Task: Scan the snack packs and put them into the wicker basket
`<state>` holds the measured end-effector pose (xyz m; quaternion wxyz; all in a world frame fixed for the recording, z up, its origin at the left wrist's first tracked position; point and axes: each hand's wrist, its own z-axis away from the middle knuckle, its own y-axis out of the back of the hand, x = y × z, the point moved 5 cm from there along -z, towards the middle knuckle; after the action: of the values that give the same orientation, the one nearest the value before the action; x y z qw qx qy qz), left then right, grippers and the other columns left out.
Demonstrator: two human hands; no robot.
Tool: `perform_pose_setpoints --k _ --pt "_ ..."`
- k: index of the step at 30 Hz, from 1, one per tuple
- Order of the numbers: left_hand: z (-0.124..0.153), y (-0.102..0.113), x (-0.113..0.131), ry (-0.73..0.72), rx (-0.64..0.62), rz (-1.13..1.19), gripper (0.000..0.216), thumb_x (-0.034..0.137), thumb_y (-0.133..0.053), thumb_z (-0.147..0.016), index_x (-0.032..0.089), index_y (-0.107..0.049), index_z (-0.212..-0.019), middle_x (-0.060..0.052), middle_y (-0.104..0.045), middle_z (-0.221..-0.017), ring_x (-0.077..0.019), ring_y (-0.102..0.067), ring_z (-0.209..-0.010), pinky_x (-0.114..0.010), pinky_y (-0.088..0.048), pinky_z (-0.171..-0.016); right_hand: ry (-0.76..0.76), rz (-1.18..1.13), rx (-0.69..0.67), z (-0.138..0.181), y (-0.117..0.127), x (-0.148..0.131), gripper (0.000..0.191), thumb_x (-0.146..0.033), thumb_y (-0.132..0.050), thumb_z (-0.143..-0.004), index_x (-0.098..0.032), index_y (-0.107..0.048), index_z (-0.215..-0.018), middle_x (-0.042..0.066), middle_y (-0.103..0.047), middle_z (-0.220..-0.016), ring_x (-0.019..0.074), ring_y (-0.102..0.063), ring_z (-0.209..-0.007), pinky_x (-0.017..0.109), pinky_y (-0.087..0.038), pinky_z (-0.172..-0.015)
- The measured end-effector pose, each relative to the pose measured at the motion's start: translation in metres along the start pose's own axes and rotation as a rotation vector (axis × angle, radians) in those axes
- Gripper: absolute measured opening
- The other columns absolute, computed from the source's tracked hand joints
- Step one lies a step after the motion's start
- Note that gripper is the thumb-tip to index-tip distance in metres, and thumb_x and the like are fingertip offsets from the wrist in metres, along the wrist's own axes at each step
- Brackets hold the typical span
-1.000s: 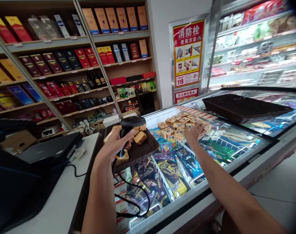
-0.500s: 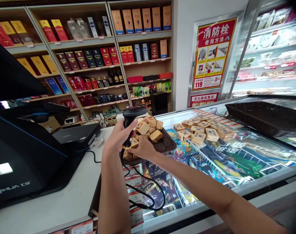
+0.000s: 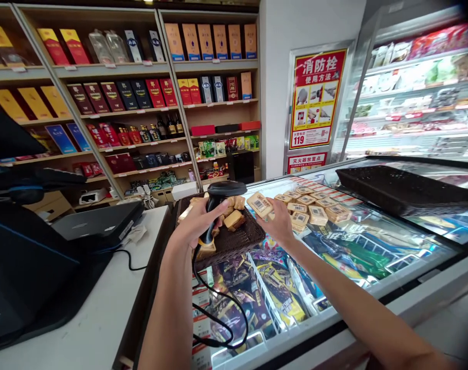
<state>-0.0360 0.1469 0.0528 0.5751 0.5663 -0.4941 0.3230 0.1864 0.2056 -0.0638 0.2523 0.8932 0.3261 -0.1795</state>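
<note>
My left hand [image 3: 199,221] is wrapped round the handle of a black barcode scanner [image 3: 226,188], held above a brown woven basket [image 3: 253,234]. A black cable [image 3: 234,303] hangs from the scanner in a loop. In the basket lie several small tan packaged blocks [image 3: 234,220], partly hidden by my left hand. My right hand [image 3: 279,221] grips one tan packaged block [image 3: 259,204], its barcode label facing up, just right of the scanner head. Beyond my right hand, several similar blocks [image 3: 318,215] lie in rows on the freezer's glass top.
The glass-topped freezer [image 3: 357,295] holds bagged frozen goods. A dark empty tray [image 3: 403,190] rests on it at right. On the left are a white counter [image 3: 103,308] and a black checkout machine [image 3: 21,272]. Shelves of boxed bottles [image 3: 133,95] line the back wall.
My right hand has come out of the basket and moved right with a tan packaged block. My left hand still holds the scanner over the basket. The camera view has shifted slightly right.
</note>
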Motion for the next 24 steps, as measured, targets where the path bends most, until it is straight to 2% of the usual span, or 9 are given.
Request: perform_pose_setpoints --k 3,8,12,16,20,24 --pt "-0.01 -0.023 -0.007 0.037 -0.087 0.021 0.049 0.063 -0.075 -0.073 0.021 -0.055 -0.089 0.005 -0.054 -0.059 -0.0117 -0.051 -0.052 -0.022 -0.035 -0.048 -0.065 0.041 0.091 0.01 0.008 0.033 0.053 -0.04 -0.062 -0.084 -0.017 -0.051 -0.13 0.018 -0.061 -0.122 0.0327 -0.055 -0.12 0.052 -0.045 -0.105" --pt "-0.017 -0.05 -0.013 0.07 -0.16 -0.088 0.045 0.061 -0.072 -0.077 0.021 -0.052 -0.083 0.004 -0.054 -0.057 -0.0102 -0.049 -0.051 -0.021 -0.034 -0.049 -0.059 0.045 0.052 0.013 0.003 0.049 0.054 -0.036 -0.063 -0.084 -0.016 -0.051 -0.132 0.016 -0.061 -0.122 0.0312 -0.054 -0.12 0.049 -0.045 -0.106" --pt "-0.017 -0.055 -0.012 0.078 -0.144 -0.151 0.045 0.061 -0.071 -0.078 0.021 -0.053 -0.087 0.005 -0.053 -0.057 -0.011 -0.05 -0.052 -0.021 -0.035 -0.049 -0.041 0.054 0.081 0.011 0.002 0.053 0.054 -0.036 -0.063 -0.084 -0.014 -0.053 -0.132 0.016 -0.062 -0.12 0.0315 -0.054 -0.118 0.047 -0.046 -0.104" --pt "-0.017 -0.055 -0.008 0.075 -0.134 -0.151 0.045 0.061 -0.071 -0.077 0.022 -0.051 -0.085 0.006 -0.052 -0.061 -0.0103 -0.051 -0.053 -0.021 -0.037 -0.05 -0.07 0.09 0.098 0.014 -0.002 0.06 0.055 -0.036 -0.067 -0.081 -0.015 -0.056 -0.13 0.015 -0.064 -0.119 0.0339 -0.053 -0.116 0.051 -0.044 -0.104" --pt "-0.017 -0.053 -0.004 0.044 -0.119 -0.134 0.044 0.059 -0.072 -0.077 0.022 -0.051 -0.086 0.006 -0.052 -0.062 -0.0097 -0.049 -0.051 -0.021 -0.034 -0.047 -0.204 0.064 0.043 0.012 -0.009 0.075 0.056 -0.034 -0.067 -0.079 -0.015 -0.056 -0.13 0.015 -0.064 -0.121 0.0342 -0.052 -0.117 0.052 -0.041 -0.105" --pt "-0.016 -0.05 -0.002 0.019 -0.124 -0.133 0.045 0.06 -0.072 -0.077 0.021 -0.051 -0.087 0.005 -0.053 -0.062 -0.0098 -0.049 -0.051 -0.021 -0.036 -0.048 -0.466 0.075 -0.023 -0.006 -0.016 0.102 0.063 -0.037 -0.068 -0.077 -0.012 -0.053 -0.133 0.018 -0.059 -0.128 0.0343 -0.051 -0.124 0.046 -0.042 -0.104"
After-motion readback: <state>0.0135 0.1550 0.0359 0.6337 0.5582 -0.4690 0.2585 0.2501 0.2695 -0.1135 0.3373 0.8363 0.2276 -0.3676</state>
